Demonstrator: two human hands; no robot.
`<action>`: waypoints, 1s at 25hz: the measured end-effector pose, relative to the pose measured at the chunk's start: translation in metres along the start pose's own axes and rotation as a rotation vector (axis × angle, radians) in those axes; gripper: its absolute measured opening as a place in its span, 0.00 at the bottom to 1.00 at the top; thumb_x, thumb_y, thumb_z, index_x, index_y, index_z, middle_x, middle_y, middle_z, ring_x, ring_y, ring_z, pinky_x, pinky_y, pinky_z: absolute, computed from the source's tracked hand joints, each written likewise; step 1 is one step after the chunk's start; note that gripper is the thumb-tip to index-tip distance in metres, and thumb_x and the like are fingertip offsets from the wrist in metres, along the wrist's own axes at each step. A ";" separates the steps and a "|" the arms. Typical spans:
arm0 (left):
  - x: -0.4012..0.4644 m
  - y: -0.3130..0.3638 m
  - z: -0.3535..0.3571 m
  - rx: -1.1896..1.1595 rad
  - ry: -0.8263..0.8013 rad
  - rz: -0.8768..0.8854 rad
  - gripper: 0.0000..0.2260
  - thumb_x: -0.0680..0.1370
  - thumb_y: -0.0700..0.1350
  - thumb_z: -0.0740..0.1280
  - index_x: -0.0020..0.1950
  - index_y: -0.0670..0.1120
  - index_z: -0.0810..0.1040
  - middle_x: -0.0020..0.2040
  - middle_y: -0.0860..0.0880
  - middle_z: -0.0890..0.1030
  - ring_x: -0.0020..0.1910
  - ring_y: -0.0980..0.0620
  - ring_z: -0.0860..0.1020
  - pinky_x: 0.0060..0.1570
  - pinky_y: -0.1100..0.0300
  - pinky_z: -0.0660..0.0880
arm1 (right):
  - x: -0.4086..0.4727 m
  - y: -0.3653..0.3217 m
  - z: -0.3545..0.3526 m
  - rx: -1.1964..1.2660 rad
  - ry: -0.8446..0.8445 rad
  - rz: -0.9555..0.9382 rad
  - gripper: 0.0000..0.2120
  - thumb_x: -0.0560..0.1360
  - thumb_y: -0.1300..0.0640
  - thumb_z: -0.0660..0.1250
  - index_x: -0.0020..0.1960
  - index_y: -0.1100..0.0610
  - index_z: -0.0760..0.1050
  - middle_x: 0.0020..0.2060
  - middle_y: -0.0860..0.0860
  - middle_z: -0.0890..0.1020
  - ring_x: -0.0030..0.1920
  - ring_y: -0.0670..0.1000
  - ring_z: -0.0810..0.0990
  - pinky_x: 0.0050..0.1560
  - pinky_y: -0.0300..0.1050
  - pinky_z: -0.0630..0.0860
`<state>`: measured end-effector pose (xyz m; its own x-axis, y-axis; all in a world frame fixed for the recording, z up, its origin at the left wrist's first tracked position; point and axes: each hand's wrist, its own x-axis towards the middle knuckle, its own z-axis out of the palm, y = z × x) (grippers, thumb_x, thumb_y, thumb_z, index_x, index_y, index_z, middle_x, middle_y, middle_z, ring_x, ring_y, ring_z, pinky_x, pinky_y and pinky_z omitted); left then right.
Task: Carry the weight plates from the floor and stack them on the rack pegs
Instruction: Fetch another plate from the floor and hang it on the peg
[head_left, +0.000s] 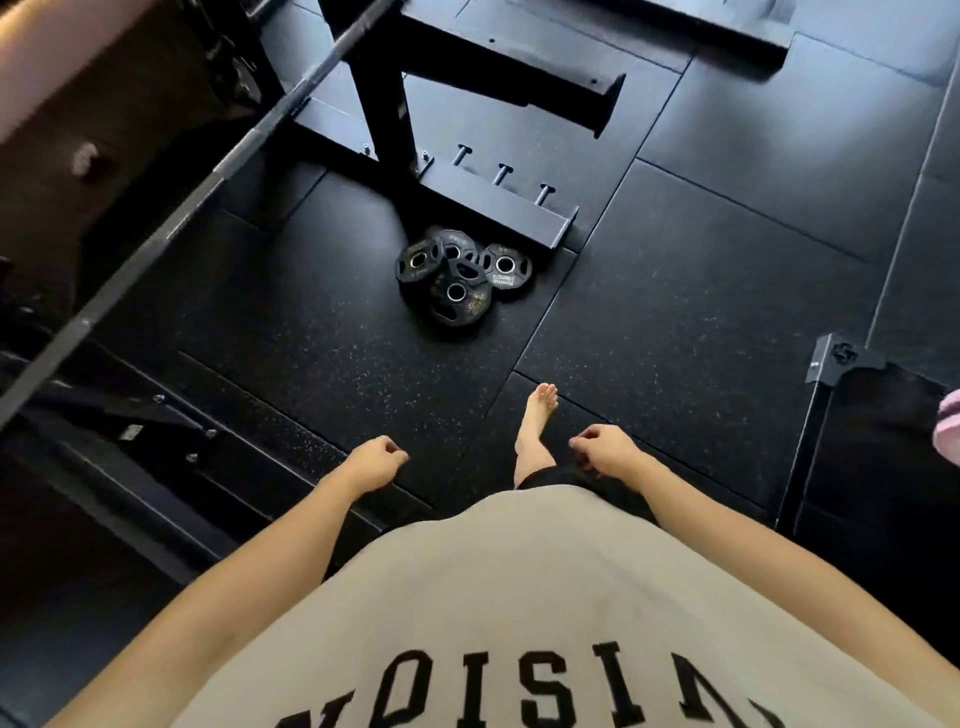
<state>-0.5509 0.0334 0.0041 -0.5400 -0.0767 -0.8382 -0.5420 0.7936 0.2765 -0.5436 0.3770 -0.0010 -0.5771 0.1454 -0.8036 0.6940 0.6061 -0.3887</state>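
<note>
Several small black weight plates (460, 278) with steel-ringed holes lie in an overlapping heap on the dark rubber floor, just in front of the rack's base. The black rack base (498, 208) carries three short upright pegs (501, 174) in a row, all bare. My left hand (374, 462) hangs low at centre left, fingers loosely curled, holding nothing. My right hand (605, 449) hangs at centre right, also loosely curled and holding nothing. Both hands are well short of the plates.
A steel barbell (208, 182) runs diagonally across the upper left. A black upright post (382, 93) rises from the rack base. Another black frame (831, 374) stands at the right. My bare foot (537, 426) is stepped forward on the speckled floor tiles.
</note>
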 end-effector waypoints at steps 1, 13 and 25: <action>0.012 0.013 -0.007 -0.018 -0.003 -0.013 0.12 0.81 0.50 0.62 0.61 0.46 0.75 0.53 0.45 0.78 0.48 0.48 0.76 0.48 0.54 0.74 | 0.018 -0.014 -0.012 -0.018 -0.015 -0.002 0.07 0.78 0.53 0.66 0.41 0.51 0.75 0.41 0.53 0.82 0.44 0.54 0.81 0.51 0.52 0.79; 0.114 0.160 -0.087 -0.176 0.089 -0.205 0.11 0.80 0.48 0.63 0.58 0.45 0.78 0.60 0.44 0.80 0.59 0.44 0.76 0.52 0.56 0.69 | 0.186 -0.212 -0.162 -0.281 -0.190 -0.035 0.07 0.81 0.54 0.63 0.51 0.57 0.76 0.42 0.54 0.80 0.37 0.49 0.77 0.33 0.40 0.71; 0.350 0.155 -0.195 -0.322 -0.024 -0.294 0.12 0.81 0.49 0.61 0.60 0.45 0.76 0.53 0.46 0.80 0.49 0.50 0.74 0.49 0.57 0.69 | 0.406 -0.397 -0.110 -0.255 -0.192 -0.004 0.07 0.79 0.55 0.64 0.47 0.59 0.77 0.36 0.53 0.80 0.32 0.50 0.75 0.32 0.43 0.71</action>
<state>-0.9498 0.0117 -0.1546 -0.3202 -0.2542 -0.9126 -0.8453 0.5115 0.1541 -1.1010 0.2813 -0.1234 -0.4706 0.0071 -0.8823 0.5474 0.7866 -0.2856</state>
